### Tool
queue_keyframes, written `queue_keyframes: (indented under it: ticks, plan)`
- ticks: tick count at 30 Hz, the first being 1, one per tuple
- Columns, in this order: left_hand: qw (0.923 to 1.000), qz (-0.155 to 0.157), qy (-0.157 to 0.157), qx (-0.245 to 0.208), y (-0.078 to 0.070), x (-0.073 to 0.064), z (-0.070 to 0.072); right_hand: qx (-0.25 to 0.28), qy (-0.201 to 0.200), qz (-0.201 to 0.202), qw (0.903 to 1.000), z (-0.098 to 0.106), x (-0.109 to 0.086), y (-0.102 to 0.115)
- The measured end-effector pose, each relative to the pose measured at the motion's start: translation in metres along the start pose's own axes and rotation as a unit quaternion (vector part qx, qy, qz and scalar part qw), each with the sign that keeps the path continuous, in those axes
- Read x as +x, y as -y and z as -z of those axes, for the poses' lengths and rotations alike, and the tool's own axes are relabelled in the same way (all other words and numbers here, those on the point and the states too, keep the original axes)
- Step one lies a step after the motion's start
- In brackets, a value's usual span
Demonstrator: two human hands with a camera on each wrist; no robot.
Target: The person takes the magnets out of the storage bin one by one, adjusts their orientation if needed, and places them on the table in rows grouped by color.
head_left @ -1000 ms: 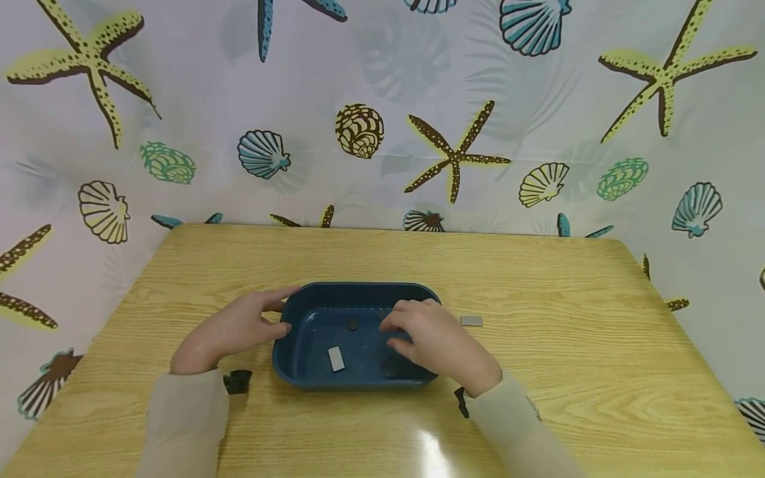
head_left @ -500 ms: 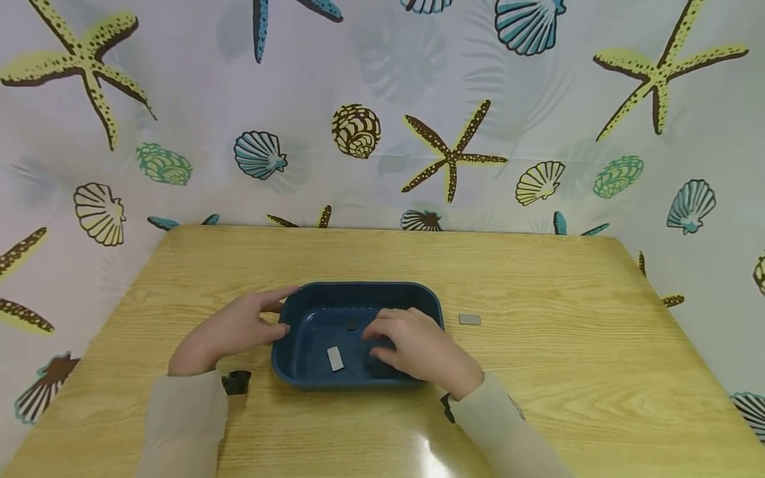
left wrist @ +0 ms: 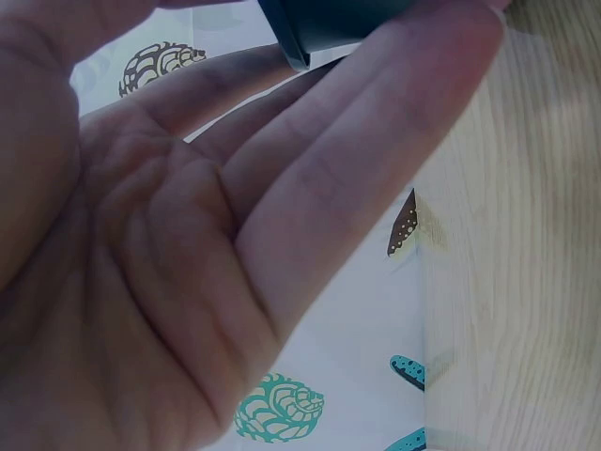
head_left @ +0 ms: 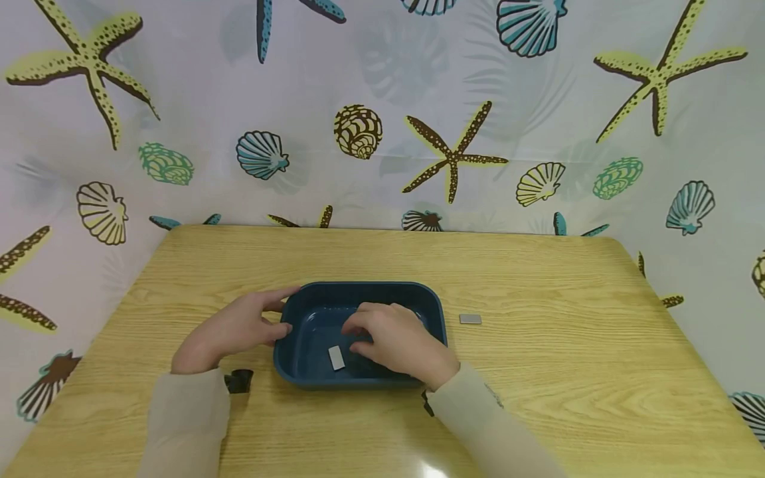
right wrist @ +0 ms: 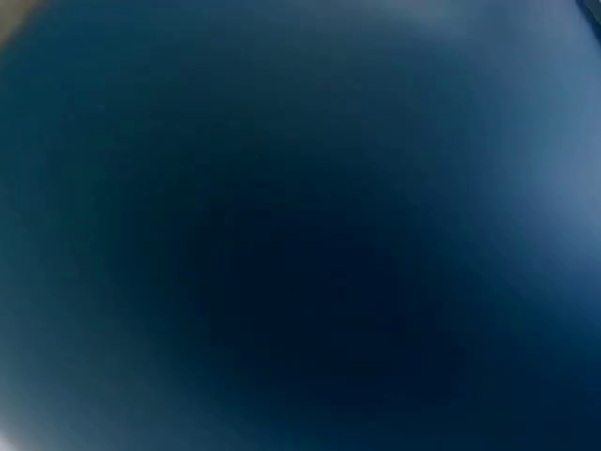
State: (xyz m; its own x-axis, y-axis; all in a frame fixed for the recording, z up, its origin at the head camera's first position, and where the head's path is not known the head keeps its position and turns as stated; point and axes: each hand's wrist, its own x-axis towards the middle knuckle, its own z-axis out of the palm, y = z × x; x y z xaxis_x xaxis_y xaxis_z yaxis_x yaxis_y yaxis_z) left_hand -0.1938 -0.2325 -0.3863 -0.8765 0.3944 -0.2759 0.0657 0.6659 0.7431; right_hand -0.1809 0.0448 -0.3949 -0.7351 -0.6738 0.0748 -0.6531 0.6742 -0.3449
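Observation:
A dark blue plastic tub (head_left: 364,384) with rounded corners stands on the wooden table. My left hand (head_left: 236,328) holds its left end, thumb over the rim and fingers along the outside; the left wrist view shows those fingers stretched beside the tub wall. Inside the tub, my right hand (head_left: 394,342) reaches down with bent fingers, thumb and forefinger apart. Near its thumb lies a small white rectangular tile (head_left: 337,358) on the tub floor. The right wrist view is filled by the blurred blue tub wall (right wrist: 300,235), with no fingers in it.
A small grey rectangular tile (head_left: 470,319) lies on the table (head_left: 568,332) just right of the tub. Behind the table hangs a white cloth (head_left: 311,86) printed with shells and starfish. Black wrist straps (head_left: 239,381) show at the cuffs.
My right hand has moved left inside the tub toward the white tile. It now covers a dark round disc seen earlier on the tub floor. The left hand and tub stay put.

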Motion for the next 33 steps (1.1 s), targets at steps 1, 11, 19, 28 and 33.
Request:
queue_keyframes:
  ticks: [1,11,19,28,33]
  plan:
    - [1.0,-0.001,0.0,0.0,0.0,0.0,0.0,0.002,0.003,-0.003,1.0,-0.002,0.002,0.001]
    - [0.9999,-0.012,0.001,0.008,0.002,0.001,0.0,0.02,0.052,-0.043,0.9975,-0.017,0.017,0.012]
    - [0.9999,-0.007,0.011,0.006,0.003,0.001,0.0,0.011,0.07,-0.056,0.9959,-0.029,0.023,0.017]
    - [0.9998,-0.019,0.008,0.005,0.004,0.001,0.001,0.05,0.085,-0.073,0.9925,-0.035,0.026,0.012]
    - [0.9999,-0.013,0.007,0.002,0.004,0.001,0.0,0.053,0.087,-0.076,0.9919,-0.036,0.027,0.011]
